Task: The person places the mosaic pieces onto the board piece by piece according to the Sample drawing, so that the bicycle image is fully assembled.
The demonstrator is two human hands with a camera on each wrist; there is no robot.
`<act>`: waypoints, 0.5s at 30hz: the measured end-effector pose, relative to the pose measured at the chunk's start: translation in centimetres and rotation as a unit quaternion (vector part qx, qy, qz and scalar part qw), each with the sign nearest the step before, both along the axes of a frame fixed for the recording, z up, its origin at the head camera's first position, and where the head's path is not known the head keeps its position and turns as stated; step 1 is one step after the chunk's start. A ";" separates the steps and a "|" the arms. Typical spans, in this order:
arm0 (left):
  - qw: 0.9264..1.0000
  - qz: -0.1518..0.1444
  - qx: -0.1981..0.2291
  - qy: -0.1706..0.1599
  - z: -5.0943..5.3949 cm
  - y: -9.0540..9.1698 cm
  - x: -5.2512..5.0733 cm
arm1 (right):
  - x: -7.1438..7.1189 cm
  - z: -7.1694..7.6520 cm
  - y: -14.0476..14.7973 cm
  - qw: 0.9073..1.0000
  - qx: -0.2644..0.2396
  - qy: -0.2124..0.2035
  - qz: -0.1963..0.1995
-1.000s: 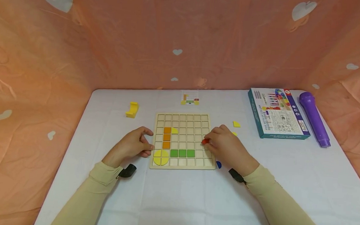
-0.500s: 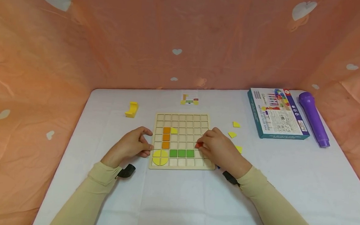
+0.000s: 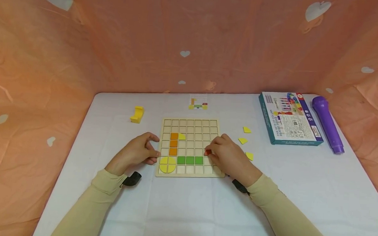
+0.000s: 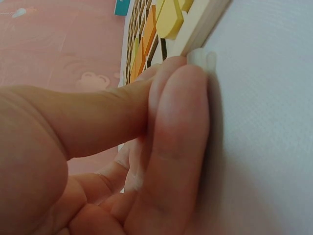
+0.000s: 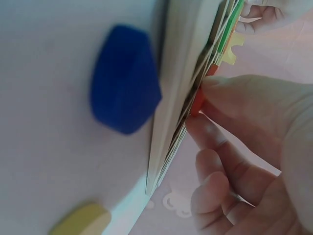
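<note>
My right hand (image 3: 233,157) pinches a small red tile (image 3: 208,152) between thumb and fingertips over the right part of a wooden grid board (image 3: 188,176). In the right wrist view the red tile (image 5: 197,102) sits at the grid, partly covered by the thumb. My left hand (image 3: 135,151) is at the board's left edge, its fingers loosely bent and touching or nearly touching the rim. On the board lie orange squares (image 3: 173,143), green squares (image 3: 190,160), a yellow circle of quarter pieces (image 3: 167,164) and a single yellow quarter (image 3: 182,136).
Several yellow quarter pieces (image 3: 243,140) lie right of the board. A blue piece (image 5: 124,78) is by its near right edge. Behind are a pattern card (image 3: 198,102) and a yellow block (image 3: 137,114). A box (image 3: 291,118) and a purple microphone-shaped object (image 3: 328,124) stand at right.
My right hand has moved left over the board with the red tile, uncovering yellow quarters on the table. The left hand has stayed at the board's edge.
</note>
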State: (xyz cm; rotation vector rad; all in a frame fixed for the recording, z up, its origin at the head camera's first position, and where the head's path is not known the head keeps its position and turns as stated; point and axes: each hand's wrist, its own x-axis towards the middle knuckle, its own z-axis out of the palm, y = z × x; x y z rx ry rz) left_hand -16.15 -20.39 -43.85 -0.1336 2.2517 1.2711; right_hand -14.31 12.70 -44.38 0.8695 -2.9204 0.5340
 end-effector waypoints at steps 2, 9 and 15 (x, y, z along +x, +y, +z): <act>1.000 0.001 -0.001 -0.001 0.0 0.0 0.0 | 0.0 0.0 0.0 1.000 0.000 -0.001 0.000; 1.000 -0.001 0.000 -0.001 0.1 0.0 0.0 | 0.0 -0.1 0.1 1.000 -0.001 0.000 0.003; 1.000 0.000 0.000 -0.003 0.1 0.0 -0.1 | 0.0 -0.1 0.2 1.000 -0.003 0.001 0.004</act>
